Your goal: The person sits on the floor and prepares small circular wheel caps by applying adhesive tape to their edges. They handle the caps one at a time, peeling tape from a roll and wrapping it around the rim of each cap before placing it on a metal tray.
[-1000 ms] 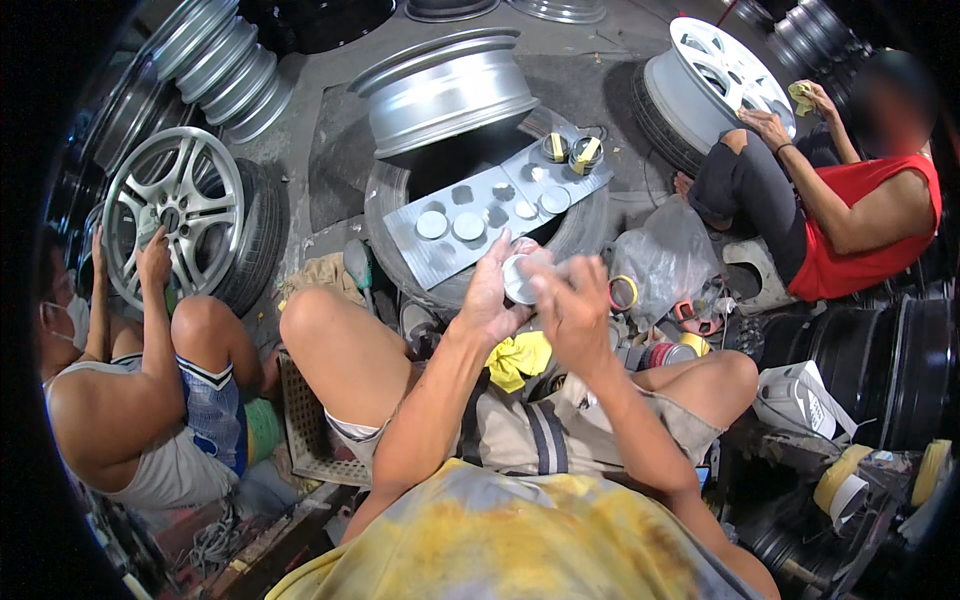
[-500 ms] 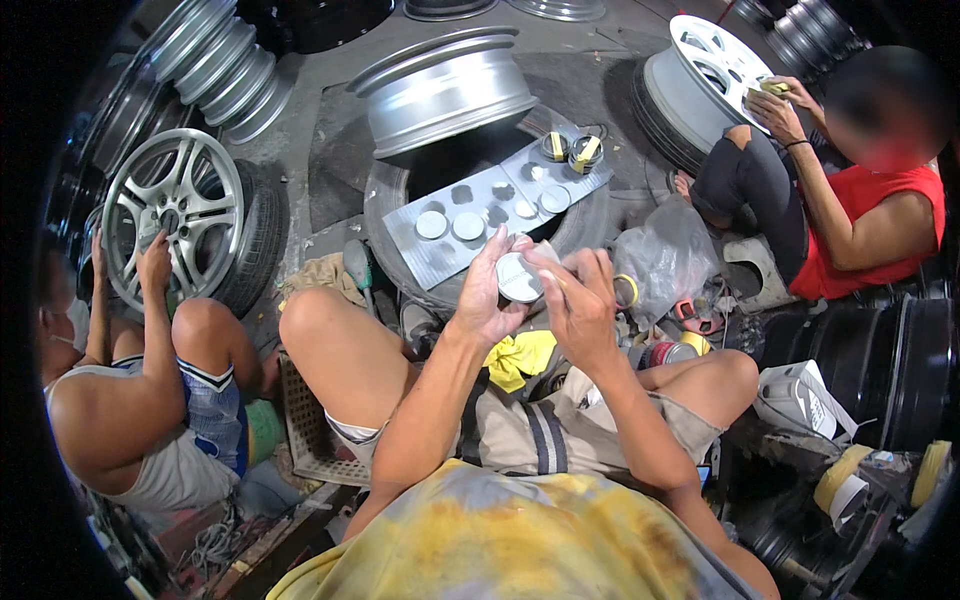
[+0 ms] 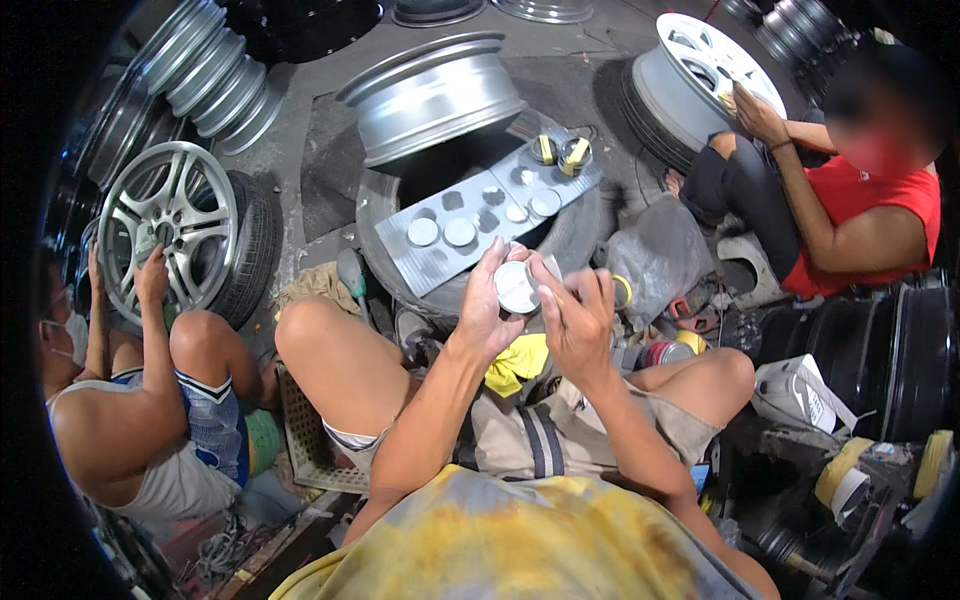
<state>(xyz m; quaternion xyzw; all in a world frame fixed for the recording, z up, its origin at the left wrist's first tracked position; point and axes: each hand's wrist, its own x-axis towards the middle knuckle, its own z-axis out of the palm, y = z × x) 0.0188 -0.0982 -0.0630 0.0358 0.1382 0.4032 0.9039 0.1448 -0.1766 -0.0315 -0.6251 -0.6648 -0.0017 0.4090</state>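
A round, pale grey-white cap (image 3: 514,290), like a wheel centre cap, is held in front of me by my left hand (image 3: 480,315), its fingers curled round the edge. At the cap's right side, my right hand (image 3: 582,322) pinches a small, pale folded piece (image 3: 551,268), perhaps abrasive paper or cloth; I cannot tell which. Beyond the hands, a grey corrugated board (image 3: 415,272) lies across a tyre (image 3: 375,240). It carries several similar round caps (image 3: 460,233), dark round spots, and a pair of dark round pieces with yellow tape (image 3: 574,157).
A silver wheel rim (image 3: 435,115) rests on the tyre's far side. On the left, a person handles a spoked wheel (image 3: 172,235); on the right, another works at a white wheel (image 3: 700,75). A yellow cloth (image 3: 517,362), clear plastic bag (image 3: 660,255) and crate (image 3: 310,425) are near my legs.
The cap's face shows more fully now, and the fingers of my right hand have shifted along its right edge. The right-hand person's hands have moved left on the white wheel.
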